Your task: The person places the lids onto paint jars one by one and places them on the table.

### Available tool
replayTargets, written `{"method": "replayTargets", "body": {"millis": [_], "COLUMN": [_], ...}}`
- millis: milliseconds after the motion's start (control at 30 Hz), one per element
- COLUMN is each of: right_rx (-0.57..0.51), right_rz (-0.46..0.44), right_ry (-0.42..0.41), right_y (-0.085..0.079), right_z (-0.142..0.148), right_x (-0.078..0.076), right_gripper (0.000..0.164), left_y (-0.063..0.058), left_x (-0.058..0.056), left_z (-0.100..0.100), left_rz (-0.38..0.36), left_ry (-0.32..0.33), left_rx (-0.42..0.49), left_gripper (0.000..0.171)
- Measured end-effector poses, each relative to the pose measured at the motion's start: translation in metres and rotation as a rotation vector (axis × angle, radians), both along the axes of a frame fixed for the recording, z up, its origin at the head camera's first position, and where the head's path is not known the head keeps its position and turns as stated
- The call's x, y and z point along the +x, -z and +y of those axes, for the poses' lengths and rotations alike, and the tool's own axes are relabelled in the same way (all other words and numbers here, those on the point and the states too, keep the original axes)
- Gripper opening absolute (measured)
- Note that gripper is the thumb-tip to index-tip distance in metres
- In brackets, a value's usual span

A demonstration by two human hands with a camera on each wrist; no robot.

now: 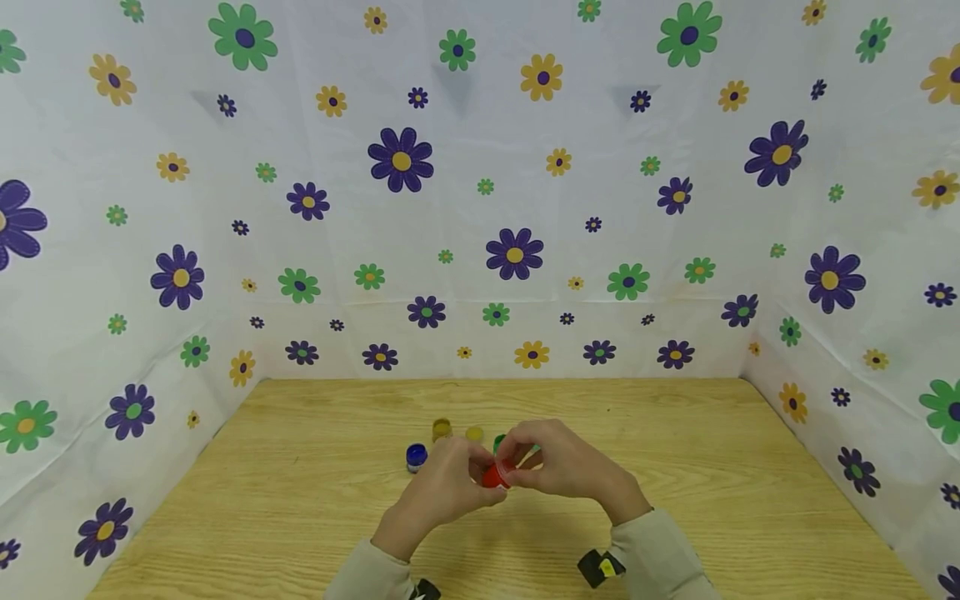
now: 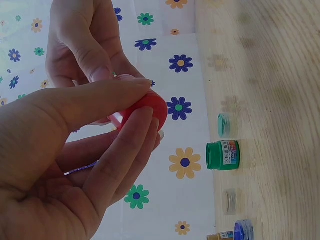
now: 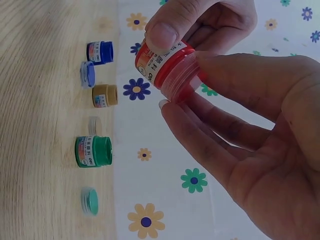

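While, in the head view, a blue jar [image 1: 416, 457] stood near nine o'clock from the red jar [image 3: 161, 64] and an ochre jar [image 1: 442, 429] near ten, the left hand [image 1: 447, 478] gripped the red jar, a yellow cap [image 1: 474, 434] lay near eleven, a green jar [image 3: 93, 151] stood near twelve, and the right hand [image 1: 567, 467], near three, pinched the red lid [image 3: 176, 86].

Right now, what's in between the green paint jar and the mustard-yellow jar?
A small yellow lid lies on the table between the mustard-yellow jar and the green jar. The head view and right wrist view both show it.
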State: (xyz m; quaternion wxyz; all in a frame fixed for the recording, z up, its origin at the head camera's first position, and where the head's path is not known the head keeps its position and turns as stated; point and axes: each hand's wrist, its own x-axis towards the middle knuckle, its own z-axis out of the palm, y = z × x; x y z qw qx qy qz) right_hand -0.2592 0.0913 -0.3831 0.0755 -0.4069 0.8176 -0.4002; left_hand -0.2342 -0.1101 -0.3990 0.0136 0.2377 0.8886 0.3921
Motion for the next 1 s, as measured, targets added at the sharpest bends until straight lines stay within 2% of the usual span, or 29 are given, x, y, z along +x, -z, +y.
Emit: {"method": "replayTargets", "body": {"millis": [400, 700, 833, 1000], "right_rx": [0.048, 0.077, 0.055, -0.001], "right_rz": [-0.024, 0.006, -0.005, -0.030], "right_ry": [0.038, 0.058, 0.060, 0.011], "right_y": [0.0001, -0.0019, -0.0011, 0.0003], "right_z": [-0.0009, -0.0003, 0.0005, 0.0007], "right_x": [-0.0010, 0.0001, 0.0000, -0.0001], "right_gripper": [0.010, 0.012, 0.016, 0.020], "left_y": [-0.0022, -0.0020, -0.0023, -0.0017], "left_x": [0.0011, 0.0011, 0.0013, 0.0016], "left_z": [0.0011, 0.0018, 0.0018, 0.0017], "left_rz": [0.001, 0.002, -0.010, -0.012], "left_ry": [0.004, 0.003, -0.002, 0.000], "left_rx": [-0.008, -0.011, -0.007, -0.002], "left_gripper": [0.012, 0.012, 0.013, 0.013]}}
